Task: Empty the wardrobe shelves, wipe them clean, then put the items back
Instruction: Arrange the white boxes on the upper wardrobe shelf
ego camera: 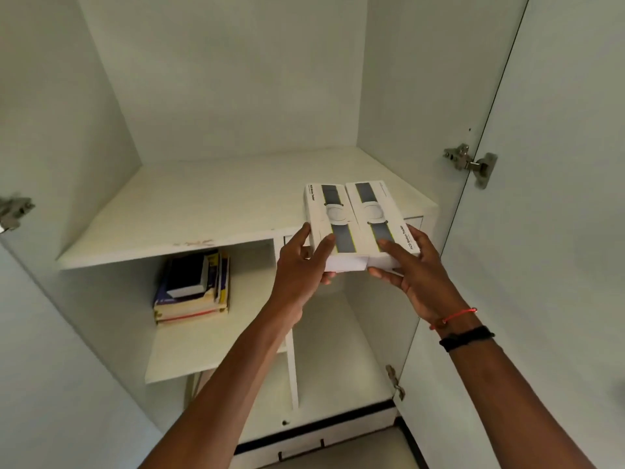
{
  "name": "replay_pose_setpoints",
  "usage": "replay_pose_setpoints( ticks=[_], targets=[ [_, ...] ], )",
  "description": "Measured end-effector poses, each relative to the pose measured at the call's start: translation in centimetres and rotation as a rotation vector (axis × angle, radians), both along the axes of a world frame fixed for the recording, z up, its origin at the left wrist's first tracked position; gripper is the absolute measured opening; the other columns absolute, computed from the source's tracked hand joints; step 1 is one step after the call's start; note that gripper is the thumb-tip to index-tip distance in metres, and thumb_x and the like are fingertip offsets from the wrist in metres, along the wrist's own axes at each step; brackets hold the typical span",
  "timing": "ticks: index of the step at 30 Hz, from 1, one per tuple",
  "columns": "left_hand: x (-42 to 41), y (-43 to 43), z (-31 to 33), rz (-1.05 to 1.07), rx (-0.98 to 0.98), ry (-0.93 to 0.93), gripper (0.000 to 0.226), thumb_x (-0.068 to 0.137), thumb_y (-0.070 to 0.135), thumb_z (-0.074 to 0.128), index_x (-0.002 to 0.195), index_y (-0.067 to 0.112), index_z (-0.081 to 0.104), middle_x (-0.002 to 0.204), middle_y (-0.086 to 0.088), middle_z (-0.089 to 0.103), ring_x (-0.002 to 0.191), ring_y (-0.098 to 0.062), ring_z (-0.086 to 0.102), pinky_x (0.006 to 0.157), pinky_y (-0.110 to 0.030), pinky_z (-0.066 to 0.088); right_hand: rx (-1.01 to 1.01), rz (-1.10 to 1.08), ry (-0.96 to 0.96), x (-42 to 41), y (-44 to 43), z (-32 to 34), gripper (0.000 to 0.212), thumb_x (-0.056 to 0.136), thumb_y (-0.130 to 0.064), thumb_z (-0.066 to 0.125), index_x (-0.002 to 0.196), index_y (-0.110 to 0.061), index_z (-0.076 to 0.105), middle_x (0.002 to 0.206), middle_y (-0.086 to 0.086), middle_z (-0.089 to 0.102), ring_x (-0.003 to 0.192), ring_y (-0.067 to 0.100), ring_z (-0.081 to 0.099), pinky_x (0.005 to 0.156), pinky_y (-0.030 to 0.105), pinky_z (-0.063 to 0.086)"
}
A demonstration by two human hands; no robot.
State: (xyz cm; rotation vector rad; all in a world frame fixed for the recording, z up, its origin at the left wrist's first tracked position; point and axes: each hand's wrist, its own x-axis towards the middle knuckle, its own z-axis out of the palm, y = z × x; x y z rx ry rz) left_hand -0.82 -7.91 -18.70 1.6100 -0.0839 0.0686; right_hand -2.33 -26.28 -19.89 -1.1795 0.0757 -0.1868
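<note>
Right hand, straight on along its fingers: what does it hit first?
Likely the front edge of the upper shelf, just past the white boxes that the right hand grips. Above that edge the way looks free. Depth is unclear.

pale open door (pixel 558 231), metal hinge (pixel 471 164), soft light.

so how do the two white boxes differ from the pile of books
The white boxes are held, one in the left hand, one in the right hand; the pile of books lies untouched on the lower shelf. The boxes sit side by side; the books are stacked. The boxes are white with grey strap pictures; the books show dark covers and yellowed edges. Both are flat and rectangular.
</note>
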Motion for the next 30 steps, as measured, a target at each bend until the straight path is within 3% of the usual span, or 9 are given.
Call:
replay_pose_setpoints(
  ticks=[6,10,12,15,18,20,24,27,30],
  targets=[
    [7.9,-4.4,2.2,-0.013,0.071,-0.005,0.049,0.096,0.029,0.06,0.142,0.019,0.046,0.087,-0.012,0.07,0.054,-0.015,0.064,0.059,-0.025,0.057,-0.031,-0.012,0.016,7.7,-4.5,1.7,0.053,0.087,-0.003,0.068,0.134,-0.017,0.049,0.119,0.004,0.061,0.091,0.019,0.072,0.069,0.037,0.061],
    [12.2,-7.3,2.7,-0.019,0.089,-0.017,0.018,0.096,0.027,0.059,0.114,0.025,0.06,0.078,-0.013,0.069,0.052,-0.02,0.061,0.059,-0.031,0.057,-0.098,-0.04,0.0,12.1,-7.1,2.3,0.035,0.09,-0.007,0.065,0.121,-0.022,0.057,0.117,0.004,0.062,0.101,0.023,0.066,0.066,0.036,0.061],
    [13.7,-8.2,2.4,0.001,0.1,-0.01,0.007,0.096,0.026,0.059,0.1,0.031,0.055,0.075,-0.009,0.067,0.052,-0.02,0.061,0.061,-0.033,0.056,-0.092,-0.049,0.023,13.7,-7.6,1.7,0.029,0.091,-0.007,0.065,0.114,-0.023,0.059,0.112,0.006,0.063,0.099,0.022,0.066,0.067,0.038,0.062],
    [16.2,-8.9,2.2,0.014,0.182,-0.012,0.016,0.096,0.031,0.058,0.111,0.028,0.053,0.083,-0.012,0.069,0.054,-0.021,0.064,0.063,-0.036,0.059,-0.21,-0.125,0.048,15.8,-8.1,1.4,0.038,0.088,-0.009,0.069,0.121,-0.016,0.05,0.106,0.004,0.06,0.091,0.017,0.065,0.059,0.034,0.062],
    [19.0,-9.5,1.7,0.001,0.301,-0.013,0.041,0.095,0.04,0.056,0.131,0.022,0.05,0.103,-0.013,0.07,0.077,-0.032,0.071,0.075,-0.044,0.06,-0.308,-0.223,0.061,18.2,-8.9,1.3,0.049,0.085,-0.013,0.073,0.121,-0.015,0.04,0.103,-0.001,0.056,0.086,0.015,0.065,0.057,0.03,0.06],
    [20.9,-10.1,1.2,0.014,0.391,-0.022,0.055,0.093,0.05,0.053,0.138,0.019,0.049,0.12,-0.014,0.066,0.1,-0.035,0.067,0.089,-0.046,0.055,-0.4,-0.265,0.084,20.0,-9.2,1.1,0.053,0.083,-0.021,0.076,0.121,-0.014,0.04,0.106,0.004,0.058,0.091,0.021,0.065,0.069,0.038,0.061],
    [23.7,-11.0,1.5,0.064,0.74,-0.102,0.046,0.1,0.049,0.037,0.128,0.018,0.054,0.127,-0.008,0.061,0.122,-0.031,0.048,0.099,-0.037,0.037,-0.939,-0.369,0.117,23.1,-9.7,1.0,0.055,0.078,-0.044,0.076,0.117,-0.013,0.053,0.121,0.013,0.056,0.118,0.029,0.049,0.097,0.036,0.043],
    [25.1,-10.4,1.9,-0.056,0.94,-0.129,0.055,0.102,0.051,0.027,0.147,0.02,0.033,0.147,-0.005,0.044,0.14,-0.027,0.029,0.11,-0.039,0.022,-1.276,-0.484,0.129,23.4,-9.4,0.2,0.067,0.087,-0.053,0.063,0.139,-0.014,0.048,0.147,0.012,0.039,0.137,0.033,0.029,0.108,0.041,0.029],
    [27.5,-9.2,1.6,-0.344,1.034,-0.09,0.068,0.102,0.053,0.023,0.156,0.02,-0.003,0.164,-0.003,0.007,0.15,-0.019,0.008,0.121,-0.039,0.006,-1.355,-0.479,0.018,23.9,-9.0,-0.8,0.058,0.091,-0.057,0.047,0.133,-0.018,0.057,0.143,0.009,0.046,0.131,0.035,0.039,0.104,0.038,0.03]
  ],
)
